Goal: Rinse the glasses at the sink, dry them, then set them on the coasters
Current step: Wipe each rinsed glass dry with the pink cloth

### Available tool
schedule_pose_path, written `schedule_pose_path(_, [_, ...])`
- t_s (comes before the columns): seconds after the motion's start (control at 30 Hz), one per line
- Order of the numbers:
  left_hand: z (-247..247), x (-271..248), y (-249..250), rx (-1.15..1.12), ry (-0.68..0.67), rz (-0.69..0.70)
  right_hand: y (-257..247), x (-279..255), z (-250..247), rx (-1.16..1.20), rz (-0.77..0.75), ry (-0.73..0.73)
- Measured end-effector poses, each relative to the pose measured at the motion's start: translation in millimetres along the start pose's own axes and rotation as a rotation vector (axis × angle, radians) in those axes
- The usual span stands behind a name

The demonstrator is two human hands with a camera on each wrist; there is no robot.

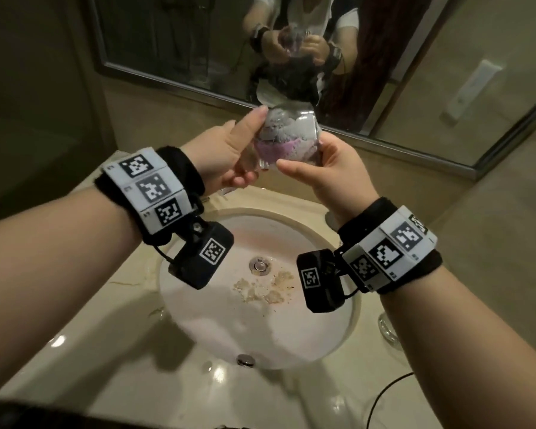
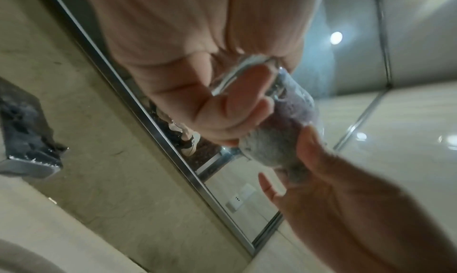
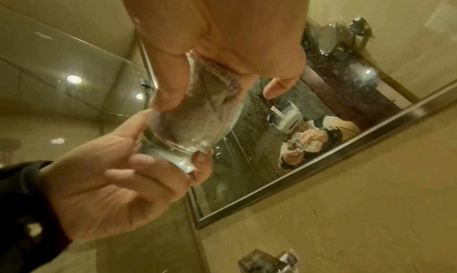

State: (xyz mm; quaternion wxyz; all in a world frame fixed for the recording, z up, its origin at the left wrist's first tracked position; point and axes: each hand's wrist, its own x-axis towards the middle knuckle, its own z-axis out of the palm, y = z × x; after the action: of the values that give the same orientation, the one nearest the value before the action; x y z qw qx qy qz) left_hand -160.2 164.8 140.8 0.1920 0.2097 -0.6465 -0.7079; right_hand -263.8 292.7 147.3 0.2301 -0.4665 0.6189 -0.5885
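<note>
Above the sink I hold a clear glass [image 1: 280, 134] on a slant, with a grey and pink cloth [image 1: 274, 144] stuffed inside it. My left hand [image 1: 245, 147] grips the thick base end, thumb along the side and fingers curled under. My right hand [image 1: 316, 162] grips the mouth end where the cloth comes out, thumb on the glass wall. In the left wrist view the left hand's fingers [image 2: 235, 101] wrap the base of the glass [image 2: 294, 109]. The right wrist view has the right hand [image 3: 222, 77] over the cloth [image 3: 197, 118] and the left hand [image 3: 123, 179] below.
The round white sink [image 1: 217, 329] lies under my hands, with a metal drain [image 1: 260, 265] and brownish residue [image 1: 260, 291] in it. Another clear glass [image 1: 388, 331] stands on the beige counter at right, near a black cable [image 1: 384, 394]. A framed mirror [image 1: 174, 41] runs along the back wall.
</note>
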Motion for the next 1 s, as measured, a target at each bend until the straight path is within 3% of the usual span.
schedule_pose_path(0.07, [-1, 1, -3, 0.099, 0.051, 0.139, -4, 2, -1, 0.048, 0.022, -0.009])
schedule_pose_path(0.2, [-11, 4, -5, 0.488, 0.012, 0.451, -6, 11, -4, 0.150, 0.068, -0.007])
schedule_pose_path(0.33, [-16, 6, -14, 0.489, -0.033, 0.528, -1, 15, -8, 0.148, 0.059, -0.018])
schedule_pose_path(0.43, [-13, 4, -11, 0.394, -0.002, 0.398, 5, 12, -6, 0.048, -0.004, 0.001])
schedule_pose_path(0.5, [-12, 2, -8, 0.056, -0.045, 0.120, 8, 10, -3, -0.018, -0.050, 0.014])
schedule_pose_path(0.57, [-11, -2, -3, -0.082, -0.148, -0.101, 10, 9, 0, -0.067, -0.084, 0.025])
schedule_pose_path(0.63, [-12, 0, -4, -0.071, -0.182, -0.113, 11, 10, 0, -0.057, -0.080, 0.018])
schedule_pose_path(0.73, [-9, 3, -3, -0.122, -0.032, -0.010, 10, 9, -1, -0.001, -0.032, -0.013])
schedule_pose_path(0.8, [-10, 2, -1, -0.037, -0.012, 0.114, 8, 9, -2, 0.067, 0.000, -0.021])
schedule_pose_path(1.0, [-23, 3, -7, 0.615, -0.046, 0.609, -4, 8, -7, 0.210, 0.054, -0.021])
